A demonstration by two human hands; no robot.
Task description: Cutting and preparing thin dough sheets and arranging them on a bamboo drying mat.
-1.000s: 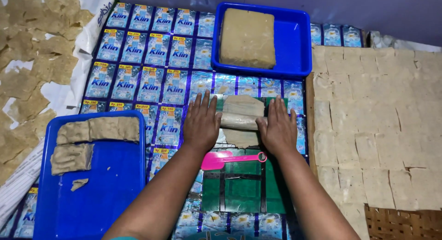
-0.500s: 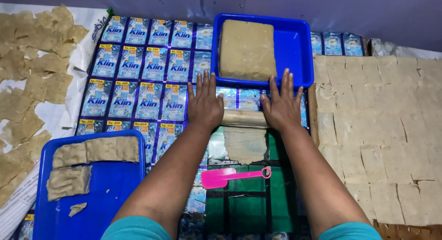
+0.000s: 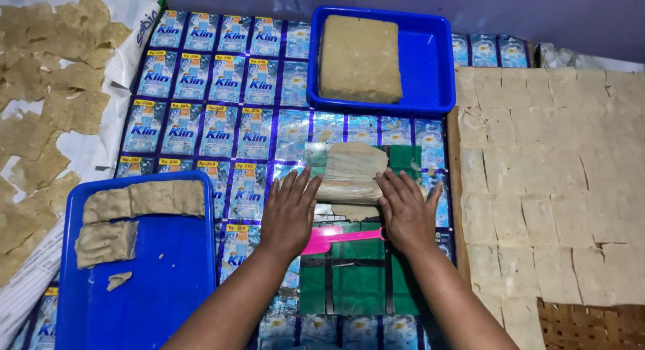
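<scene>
Both hands are lying flat and unclenched, the left hand (image 3: pixel 289 212) and right hand (image 3: pixel 405 212) pressing a rolling pin (image 3: pixel 349 191) over a thin dough sheet (image 3: pixel 355 163) on the green mat (image 3: pixel 349 283). It is looking soft, tearable; lifting by its edges seems safest.

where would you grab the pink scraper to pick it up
Grip the pink scraper by its left end, coming from above on the left hand's side. It lies flat on the green board, that end pokes out free by the left wrist, while the right end is tucked under the right hand.
</scene>
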